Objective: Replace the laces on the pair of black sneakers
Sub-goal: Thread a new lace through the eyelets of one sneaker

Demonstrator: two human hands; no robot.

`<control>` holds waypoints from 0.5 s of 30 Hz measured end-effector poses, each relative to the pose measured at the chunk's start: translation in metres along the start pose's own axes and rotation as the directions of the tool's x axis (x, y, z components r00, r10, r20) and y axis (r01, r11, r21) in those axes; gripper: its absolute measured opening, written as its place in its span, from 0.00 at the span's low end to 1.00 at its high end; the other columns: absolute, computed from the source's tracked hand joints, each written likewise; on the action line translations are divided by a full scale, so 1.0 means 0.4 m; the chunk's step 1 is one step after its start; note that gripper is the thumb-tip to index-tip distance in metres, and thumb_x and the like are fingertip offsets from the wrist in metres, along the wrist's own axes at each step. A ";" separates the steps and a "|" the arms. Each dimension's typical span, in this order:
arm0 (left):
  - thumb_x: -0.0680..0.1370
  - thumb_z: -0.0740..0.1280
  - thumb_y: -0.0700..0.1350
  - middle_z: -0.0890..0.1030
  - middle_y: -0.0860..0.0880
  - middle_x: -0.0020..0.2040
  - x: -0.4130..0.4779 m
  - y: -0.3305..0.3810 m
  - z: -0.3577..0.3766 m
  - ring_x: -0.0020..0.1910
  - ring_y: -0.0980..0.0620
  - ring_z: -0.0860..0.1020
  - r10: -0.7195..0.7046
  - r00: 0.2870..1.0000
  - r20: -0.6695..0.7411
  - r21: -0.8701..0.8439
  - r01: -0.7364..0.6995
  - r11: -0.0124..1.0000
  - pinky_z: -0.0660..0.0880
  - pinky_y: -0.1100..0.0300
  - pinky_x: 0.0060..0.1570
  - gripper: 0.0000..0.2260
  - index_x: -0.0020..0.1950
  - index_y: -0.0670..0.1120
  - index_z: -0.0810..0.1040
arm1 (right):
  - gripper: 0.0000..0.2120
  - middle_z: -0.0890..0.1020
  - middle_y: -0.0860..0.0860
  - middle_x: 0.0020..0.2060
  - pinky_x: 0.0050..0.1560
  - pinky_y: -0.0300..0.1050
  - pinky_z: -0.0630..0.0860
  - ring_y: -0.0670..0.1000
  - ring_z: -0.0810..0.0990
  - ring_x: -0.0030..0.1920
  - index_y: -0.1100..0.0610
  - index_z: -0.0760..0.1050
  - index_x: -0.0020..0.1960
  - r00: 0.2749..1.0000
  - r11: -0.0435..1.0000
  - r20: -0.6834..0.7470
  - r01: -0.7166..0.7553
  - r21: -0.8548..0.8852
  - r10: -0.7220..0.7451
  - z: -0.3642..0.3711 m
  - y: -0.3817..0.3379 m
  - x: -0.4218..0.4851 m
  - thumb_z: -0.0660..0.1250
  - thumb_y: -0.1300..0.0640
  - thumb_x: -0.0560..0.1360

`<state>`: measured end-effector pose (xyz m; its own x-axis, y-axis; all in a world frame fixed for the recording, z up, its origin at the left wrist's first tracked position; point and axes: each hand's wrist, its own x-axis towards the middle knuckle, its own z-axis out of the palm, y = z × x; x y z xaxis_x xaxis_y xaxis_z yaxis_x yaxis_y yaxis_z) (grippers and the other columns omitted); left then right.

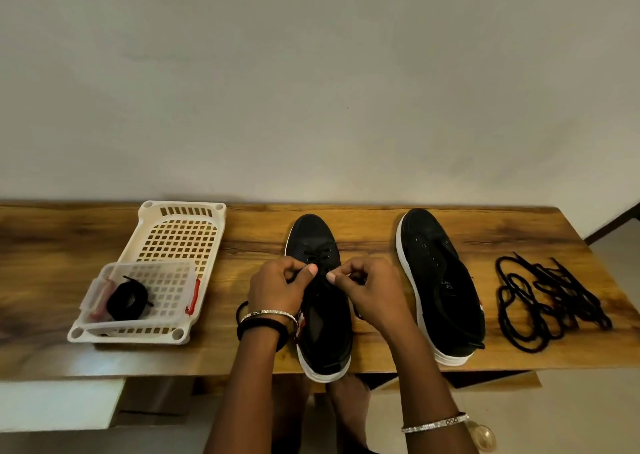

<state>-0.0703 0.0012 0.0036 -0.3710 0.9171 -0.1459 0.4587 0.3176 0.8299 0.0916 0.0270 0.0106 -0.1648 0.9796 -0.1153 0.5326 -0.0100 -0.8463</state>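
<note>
Two black sneakers with white soles stand toe-away on the wooden table [381,356]. The left sneaker [317,235] has a black lace threaded through its front eyelets. My left hand [277,287] and my right hand [372,289] hover over its tongue, each pinching a part of that lace between thumb and fingers. The right sneaker [440,280] shows bare eyelets, with no lace in them. A loose pile of black laces [547,301] lies on the table to its right. A coiled black lace [126,300] rests in the small clear box [166,280].
A cream plastic basket [180,225] sits at the table's left and carries the small clear box with red clips. The wall runs along the table's far edge. Pale floor shows past the right end and below the near edge.
</note>
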 end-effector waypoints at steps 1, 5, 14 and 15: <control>0.75 0.73 0.51 0.83 0.56 0.36 0.001 0.002 -0.004 0.38 0.58 0.81 0.001 1.000 -0.004 0.001 -0.001 1.000 0.72 0.64 0.35 0.05 0.42 0.50 0.85 | 0.02 0.83 0.43 0.35 0.34 0.27 0.70 0.37 0.80 0.37 0.51 0.85 0.44 1.000 1.000 -0.025 -0.003 -0.006 0.003 0.000 -0.001 0.003 0.76 0.53 0.74; 0.73 0.76 0.50 0.82 0.58 0.34 0.002 0.004 -0.014 0.36 0.61 0.80 -0.055 0.998 -0.033 -0.029 0.054 0.998 0.69 0.66 0.33 0.04 0.38 0.53 0.85 | 0.03 0.83 0.43 0.35 0.36 0.34 0.70 0.40 0.79 0.37 0.49 0.84 0.42 0.995 0.997 -0.089 -0.038 -0.063 0.033 0.013 0.001 0.003 0.76 0.52 0.74; 0.72 0.76 0.50 0.84 0.55 0.35 -0.009 0.000 -0.007 0.37 0.57 0.80 -0.161 0.986 -0.051 -0.109 0.155 0.982 0.69 0.64 0.33 0.05 0.37 0.52 0.85 | 0.09 0.82 0.46 0.37 0.37 0.40 0.71 0.46 0.79 0.40 0.47 0.79 0.37 0.970 0.984 -0.206 -0.151 -0.096 0.129 0.035 0.001 -0.013 0.74 0.52 0.75; 0.72 0.76 0.50 0.83 0.54 0.34 -0.011 0.003 -0.007 0.36 0.57 0.80 -0.177 0.983 -0.054 -0.116 0.170 0.979 0.69 0.64 0.33 0.06 0.37 0.52 0.85 | 0.09 0.82 0.46 0.38 0.37 0.41 0.71 0.46 0.80 0.41 0.48 0.79 0.38 0.968 0.983 -0.210 -0.158 -0.097 0.135 0.036 -0.002 -0.015 0.74 0.52 0.75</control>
<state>-0.0703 -0.0033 0.0066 -0.4894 0.8321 -0.2609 0.2927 0.4385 0.8497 0.0802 0.0182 0.0045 0.0866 0.9894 -0.1163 0.6299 -0.1448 -0.7630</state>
